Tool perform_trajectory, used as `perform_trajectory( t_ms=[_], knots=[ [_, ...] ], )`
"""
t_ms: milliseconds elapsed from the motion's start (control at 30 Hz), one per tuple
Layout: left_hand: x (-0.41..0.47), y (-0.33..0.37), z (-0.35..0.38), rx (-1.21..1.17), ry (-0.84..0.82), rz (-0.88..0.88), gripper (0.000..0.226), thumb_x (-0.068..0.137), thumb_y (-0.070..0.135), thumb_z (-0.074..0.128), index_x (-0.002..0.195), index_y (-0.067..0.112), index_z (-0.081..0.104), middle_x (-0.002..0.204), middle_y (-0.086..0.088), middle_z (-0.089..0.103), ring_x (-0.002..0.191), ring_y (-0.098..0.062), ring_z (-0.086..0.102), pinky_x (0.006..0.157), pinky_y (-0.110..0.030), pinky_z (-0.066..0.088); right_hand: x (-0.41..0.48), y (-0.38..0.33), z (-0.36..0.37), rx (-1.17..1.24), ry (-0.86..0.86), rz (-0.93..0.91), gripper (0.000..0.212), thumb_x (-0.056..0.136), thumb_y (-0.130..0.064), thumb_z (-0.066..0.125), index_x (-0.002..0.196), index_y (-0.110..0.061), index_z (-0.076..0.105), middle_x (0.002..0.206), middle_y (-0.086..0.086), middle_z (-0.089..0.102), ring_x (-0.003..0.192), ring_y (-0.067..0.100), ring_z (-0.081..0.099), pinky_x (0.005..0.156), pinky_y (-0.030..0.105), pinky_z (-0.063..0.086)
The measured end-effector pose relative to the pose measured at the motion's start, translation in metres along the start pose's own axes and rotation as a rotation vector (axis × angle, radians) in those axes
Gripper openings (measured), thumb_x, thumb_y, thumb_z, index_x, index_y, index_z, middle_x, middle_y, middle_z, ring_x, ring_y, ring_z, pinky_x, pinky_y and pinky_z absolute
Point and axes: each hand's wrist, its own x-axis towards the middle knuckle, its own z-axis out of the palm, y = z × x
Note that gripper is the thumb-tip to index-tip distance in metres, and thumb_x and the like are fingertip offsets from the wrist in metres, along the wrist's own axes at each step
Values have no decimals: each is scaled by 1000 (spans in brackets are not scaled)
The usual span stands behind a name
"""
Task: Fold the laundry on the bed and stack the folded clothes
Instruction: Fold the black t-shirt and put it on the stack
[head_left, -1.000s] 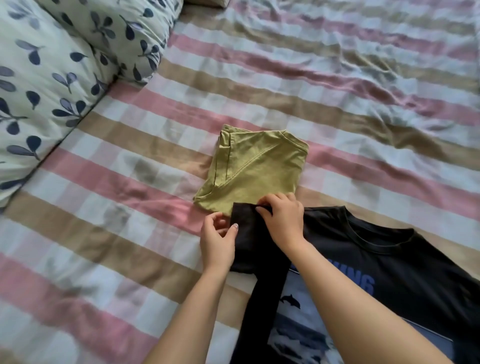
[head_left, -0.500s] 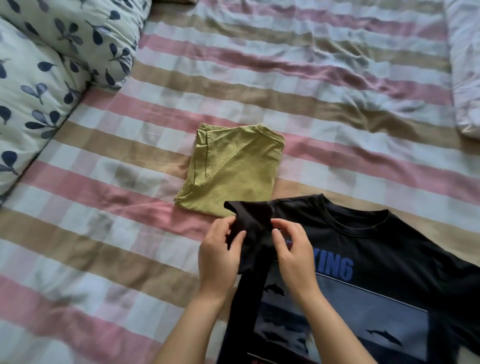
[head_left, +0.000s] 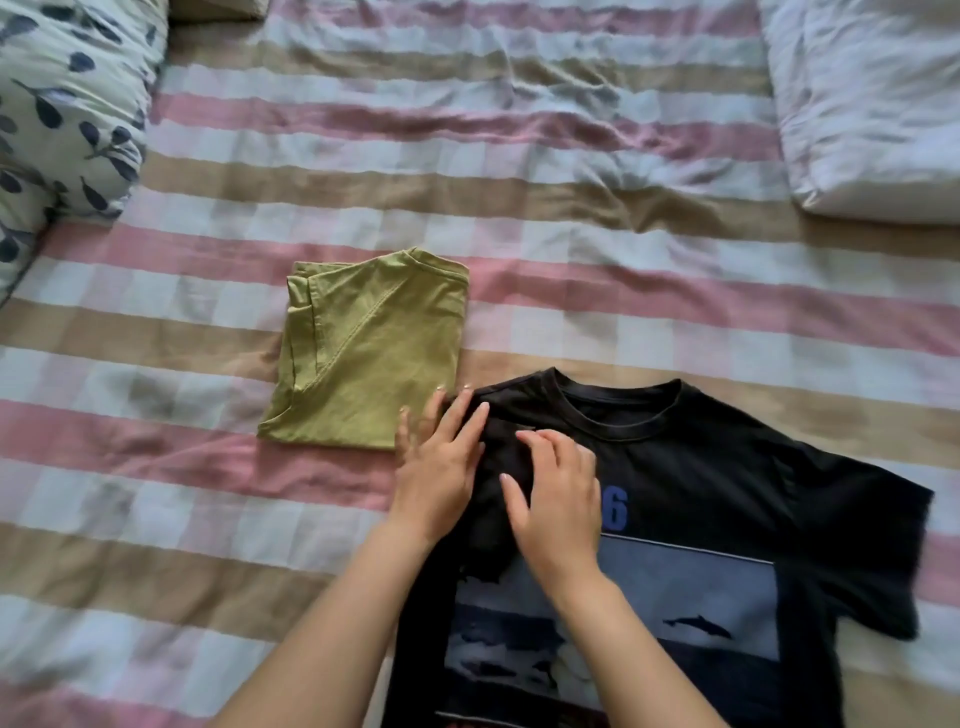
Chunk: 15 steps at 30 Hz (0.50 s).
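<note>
A black T-shirt (head_left: 727, 493) with a blue dolphin print lies face up on the striped bed (head_left: 571, 291), its left side folded inward and its right sleeve spread out. My left hand (head_left: 441, 457) rests flat, fingers apart, on the shirt's folded left shoulder edge. My right hand (head_left: 558, 499) presses flat on the folded-in sleeve just beside it, below the collar. A folded olive-green shirt (head_left: 369, 353) lies on the bed directly left of the black shirt, almost touching my left fingertips.
A leaf-patterned pillow (head_left: 67, 114) sits at the far left. A white pillow or folded duvet (head_left: 872, 104) lies at the upper right. Wrinkled striped sheet stretches beyond the shirts.
Both hands have let go of the pinched left sleeve and now lie flat on it, the sleeve folded onto the shirt's chest. The view has shifted right, showing the white pillow.
</note>
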Motion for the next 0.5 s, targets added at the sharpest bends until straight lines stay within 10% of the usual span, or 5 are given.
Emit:
perform_trajectory(
  t_ms=[233, 500],
  knots=[
    [3, 1, 12, 240, -20, -80, 59, 92, 45, 26, 147, 25, 15, 152, 9, -8, 140, -20, -14, 108, -47, -17, -15, 14, 3, -431, -66, -105, 73, 62, -52, 77, 123, -15, 61, 133, 11, 55, 122, 29, 52, 93, 52, 45],
    [-10, 142, 9, -242, 7, 242, 34, 85, 18, 50, 114, 4, 63, 121, -10, 60, 114, -29, 55, 90, -41, 49, -40, 130, -102, -55, 322, 277, 44, 82, -27, 53, 118, -5, 60, 121, 19, 56, 112, 36, 47, 95, 42, 38]
  ],
)
